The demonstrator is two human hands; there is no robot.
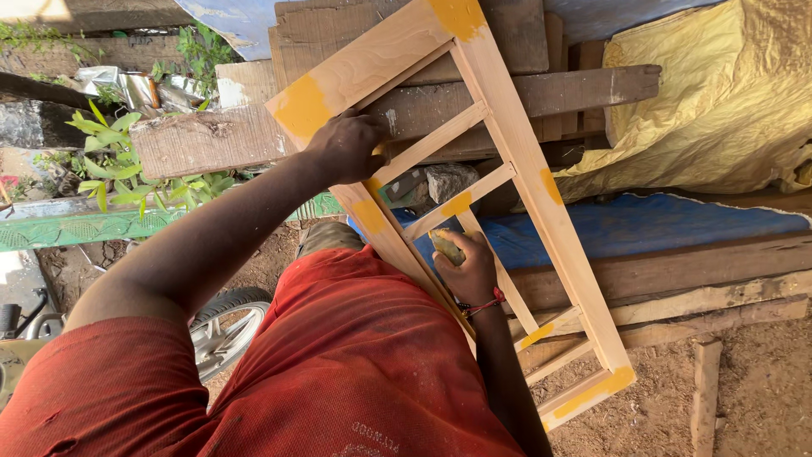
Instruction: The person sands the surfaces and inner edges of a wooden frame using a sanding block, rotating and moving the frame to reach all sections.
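A light wooden frame point(531, 178) with several cross slats and yellow filler patches at its joints leans tilted in front of me. My left hand point(345, 145) grips the frame's near rail close to an upper corner. My right hand point(468, 269) reaches through between the slats and holds a small folded yellowish piece, likely sandpaper point(447, 246), against a slat. A red thread band sits on my right wrist. I wear red clothes point(338, 355).
Rough wooden planks point(211, 140) and beams are stacked behind the frame. A yellow tarp point(719, 101) and a blue sheet point(660, 224) lie at the right. Green plants point(118, 152) grow at the left, a wheel point(222, 326) shows below, and bare dirt ground point(753, 381) is at the lower right.
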